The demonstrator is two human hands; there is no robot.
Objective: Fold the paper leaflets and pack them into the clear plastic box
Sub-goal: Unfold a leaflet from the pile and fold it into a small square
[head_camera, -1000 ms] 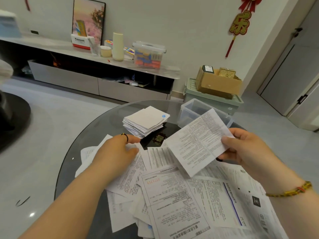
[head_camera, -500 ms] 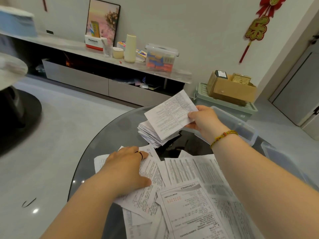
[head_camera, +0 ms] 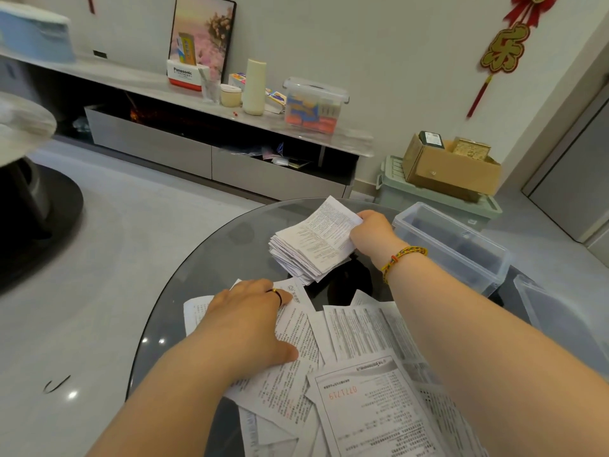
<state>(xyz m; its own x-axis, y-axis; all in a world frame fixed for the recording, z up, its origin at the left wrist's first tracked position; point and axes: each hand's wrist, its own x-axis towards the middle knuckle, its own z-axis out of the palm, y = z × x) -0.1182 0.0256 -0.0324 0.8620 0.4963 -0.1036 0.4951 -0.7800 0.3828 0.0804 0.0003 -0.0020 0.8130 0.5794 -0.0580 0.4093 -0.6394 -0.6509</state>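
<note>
**Laying a folded leaflet on the pile**

The right hand (head_camera: pixel 372 230) pinches the right edge of a folded leaflet (head_camera: pixel 316 235), its fingers curled round the paper. The leaflet lies on top of the stack (head_camera: pixel 285 257) of folded ones at the far side of the glass table (head_camera: pixel 224 258). The left hand (head_camera: pixel 245 324) grips nothing. It rests palm down, fingers spread, on the loose leaflets (head_camera: pixel 362 331) heaped unfolded along the near edge, pinning them.

The clear plastic box (head_camera: pixel 445 247) stands open just to the right of the stack, beside the right wrist. No paper shows inside it.

The step in hand looks like the folding stage: one more sheet is joining the pile, and packing is not yet begun. Many flat sheets remain, so the task seems well short of halfway.

Next, the right hand would need to let go without nudging the stack askew, then return to the heap. The left hand could slide one sheet free, and care is needed because the overlapping papers may drag along together.
</note>
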